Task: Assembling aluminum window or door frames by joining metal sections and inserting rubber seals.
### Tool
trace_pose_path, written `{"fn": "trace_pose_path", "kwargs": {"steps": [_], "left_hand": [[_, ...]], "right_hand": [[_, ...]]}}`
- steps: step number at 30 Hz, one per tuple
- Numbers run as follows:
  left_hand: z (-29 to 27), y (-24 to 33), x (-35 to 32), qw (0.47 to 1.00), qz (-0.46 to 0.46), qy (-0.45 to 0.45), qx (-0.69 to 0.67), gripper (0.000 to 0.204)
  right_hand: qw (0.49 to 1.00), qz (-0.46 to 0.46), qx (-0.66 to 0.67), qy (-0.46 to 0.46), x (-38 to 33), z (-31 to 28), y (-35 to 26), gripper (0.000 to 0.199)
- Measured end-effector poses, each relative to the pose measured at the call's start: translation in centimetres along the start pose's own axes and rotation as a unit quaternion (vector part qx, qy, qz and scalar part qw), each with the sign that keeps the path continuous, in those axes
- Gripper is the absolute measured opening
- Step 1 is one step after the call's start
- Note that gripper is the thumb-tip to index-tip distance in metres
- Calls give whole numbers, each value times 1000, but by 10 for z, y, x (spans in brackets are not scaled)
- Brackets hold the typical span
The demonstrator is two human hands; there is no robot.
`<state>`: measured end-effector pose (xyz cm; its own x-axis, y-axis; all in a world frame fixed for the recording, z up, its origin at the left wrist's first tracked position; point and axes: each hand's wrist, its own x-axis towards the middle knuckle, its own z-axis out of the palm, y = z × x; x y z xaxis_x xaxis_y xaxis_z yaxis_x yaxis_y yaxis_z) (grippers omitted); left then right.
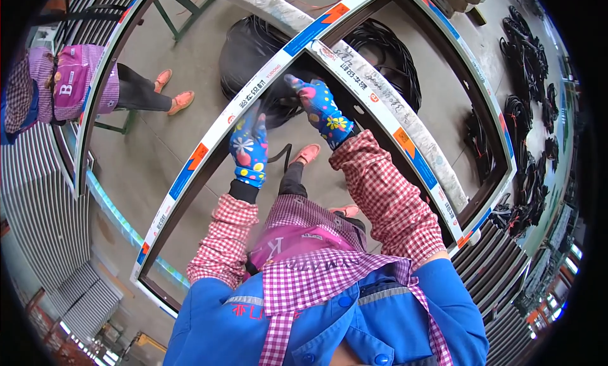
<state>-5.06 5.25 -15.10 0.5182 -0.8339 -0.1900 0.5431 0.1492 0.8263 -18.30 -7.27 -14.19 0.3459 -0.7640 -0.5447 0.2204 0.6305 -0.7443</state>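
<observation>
1. The left hand [249, 147], in a blue patterned glove, rests against the inner edge of the white window frame [209, 138], fingers together; whether it grips is unclear.
2. The right hand [323, 109], gloved alike, lies near the frame's upper corner, fingers extended on the profile.
3. A black rubber strip [282, 155] hangs between the hands.
4. Black seal coils [386, 55] lie on the floor beyond.
5. Another person [76, 87] sits at far left.
</observation>
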Motion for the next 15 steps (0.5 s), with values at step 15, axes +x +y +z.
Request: {"fn": "trace_pose_path", "kwargs": {"steps": [15], "left_hand": [[20,16,0,933,-290,117,178,47]], "right_hand": [[991,29,118,-61,-4,-5,4,32]]}}
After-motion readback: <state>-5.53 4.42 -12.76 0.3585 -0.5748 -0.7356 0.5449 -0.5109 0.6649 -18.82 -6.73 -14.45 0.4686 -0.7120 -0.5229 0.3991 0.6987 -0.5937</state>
